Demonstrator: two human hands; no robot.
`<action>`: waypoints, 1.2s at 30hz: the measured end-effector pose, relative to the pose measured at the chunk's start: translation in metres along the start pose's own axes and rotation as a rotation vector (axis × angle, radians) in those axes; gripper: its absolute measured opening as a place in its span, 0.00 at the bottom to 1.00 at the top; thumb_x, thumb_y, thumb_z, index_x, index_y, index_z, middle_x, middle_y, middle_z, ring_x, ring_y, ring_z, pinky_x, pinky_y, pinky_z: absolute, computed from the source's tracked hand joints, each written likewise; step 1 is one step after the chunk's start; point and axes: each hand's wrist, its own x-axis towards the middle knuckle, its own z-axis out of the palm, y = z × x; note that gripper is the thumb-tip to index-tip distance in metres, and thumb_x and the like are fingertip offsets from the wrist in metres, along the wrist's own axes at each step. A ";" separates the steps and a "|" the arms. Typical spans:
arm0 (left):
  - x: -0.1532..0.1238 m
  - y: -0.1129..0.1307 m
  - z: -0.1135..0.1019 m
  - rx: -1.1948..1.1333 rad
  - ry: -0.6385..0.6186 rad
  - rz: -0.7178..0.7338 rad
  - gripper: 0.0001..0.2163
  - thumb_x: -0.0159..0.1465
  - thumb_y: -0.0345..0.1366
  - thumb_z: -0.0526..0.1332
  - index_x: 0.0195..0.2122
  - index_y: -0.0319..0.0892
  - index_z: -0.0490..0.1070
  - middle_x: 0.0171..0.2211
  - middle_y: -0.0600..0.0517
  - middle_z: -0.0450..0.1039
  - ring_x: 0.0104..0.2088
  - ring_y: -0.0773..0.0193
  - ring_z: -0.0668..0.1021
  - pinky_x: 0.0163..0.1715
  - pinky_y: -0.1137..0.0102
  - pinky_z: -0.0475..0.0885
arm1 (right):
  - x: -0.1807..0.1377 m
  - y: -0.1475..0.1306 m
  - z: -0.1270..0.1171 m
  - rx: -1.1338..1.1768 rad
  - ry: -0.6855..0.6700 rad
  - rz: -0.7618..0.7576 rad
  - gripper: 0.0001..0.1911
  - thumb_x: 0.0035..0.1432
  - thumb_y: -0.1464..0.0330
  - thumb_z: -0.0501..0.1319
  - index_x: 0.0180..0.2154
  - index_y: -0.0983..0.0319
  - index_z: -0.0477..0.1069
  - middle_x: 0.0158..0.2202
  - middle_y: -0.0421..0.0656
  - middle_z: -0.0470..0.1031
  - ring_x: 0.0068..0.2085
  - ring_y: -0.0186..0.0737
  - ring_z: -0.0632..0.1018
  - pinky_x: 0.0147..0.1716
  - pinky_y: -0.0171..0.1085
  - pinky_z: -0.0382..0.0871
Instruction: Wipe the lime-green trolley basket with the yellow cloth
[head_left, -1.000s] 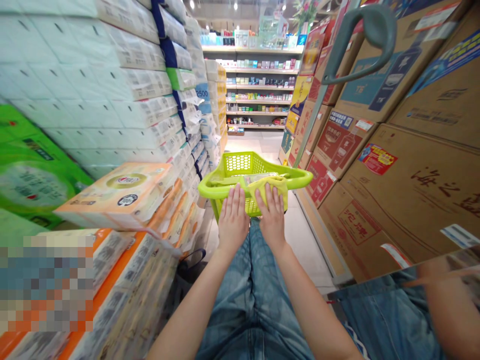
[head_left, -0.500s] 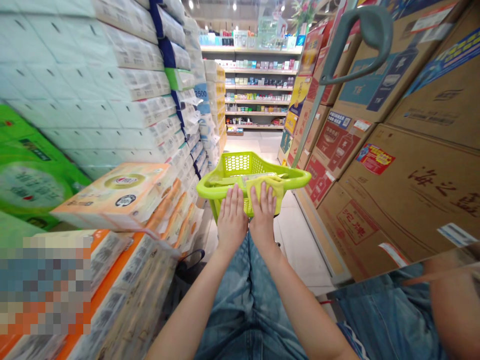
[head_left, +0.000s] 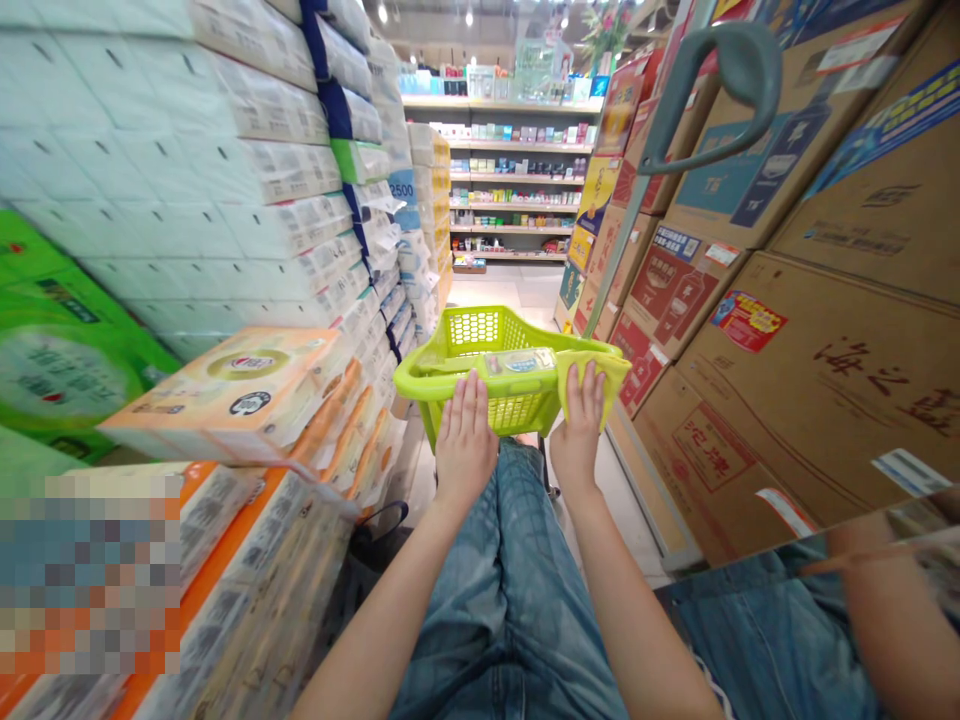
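Note:
A lime-green shopping basket (head_left: 435, 384) with perforated sides sits in front of my knees. My left hand (head_left: 466, 445) lies flat against its near rim, fingers stretched out, gripping nothing. At the rim's right corner, my right hand (head_left: 579, 435) presses a yellow cloth (head_left: 616, 378) over the edge; its fingers lie on the cloth and the thumb is hidden. Between the hands, a clear label holder with a printed label (head_left: 519, 361) shows on the near rim. A long grey handle (head_left: 651, 150) rises from the basket's right side.
Tissue packs (head_left: 285, 170) are stacked high on the left, with orange packs (head_left: 240, 370) lower down. Cardboard cartons (head_left: 847, 380) line the right side. Shelves of small goods (head_left: 517, 145) stand at the aisle's far end. My jeans-clad legs (head_left: 517, 560) stretch beneath the basket.
My right hand has slid the yellow cloth rightward along the rim to the corner, uncovering the label holder. My left hand stays in place.

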 end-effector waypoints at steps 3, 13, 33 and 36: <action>-0.001 -0.002 -0.001 0.010 -0.014 0.009 0.36 0.64 0.28 0.52 0.71 0.31 0.37 0.71 0.39 0.46 0.72 0.53 0.49 0.68 0.56 0.54 | -0.007 -0.040 0.007 0.012 -0.136 -0.116 0.44 0.54 0.82 0.47 0.71 0.59 0.43 0.74 0.46 0.41 0.73 0.46 0.38 0.69 0.59 0.46; 0.000 -0.003 -0.004 -0.019 -0.040 0.010 0.36 0.64 0.27 0.51 0.72 0.33 0.36 0.71 0.41 0.46 0.72 0.56 0.48 0.68 0.57 0.52 | -0.002 -0.011 0.002 -0.054 -0.108 -0.164 0.44 0.54 0.83 0.47 0.71 0.57 0.43 0.74 0.45 0.41 0.73 0.45 0.39 0.69 0.58 0.46; 0.027 0.009 -0.024 -0.120 -0.086 0.020 0.38 0.60 0.28 0.54 0.71 0.31 0.40 0.71 0.39 0.47 0.71 0.53 0.50 0.69 0.56 0.51 | 0.067 -0.030 -0.039 -0.068 -0.480 -0.237 0.41 0.48 0.86 0.47 0.65 0.65 0.61 0.67 0.49 0.62 0.68 0.48 0.61 0.68 0.55 0.52; 0.026 0.011 -0.026 -0.111 -0.100 0.019 0.38 0.59 0.26 0.53 0.71 0.32 0.39 0.72 0.41 0.46 0.72 0.54 0.50 0.69 0.57 0.51 | 0.072 -0.013 -0.045 -0.115 -0.413 -0.121 0.40 0.48 0.87 0.46 0.63 0.70 0.62 0.66 0.55 0.63 0.68 0.50 0.63 0.66 0.57 0.55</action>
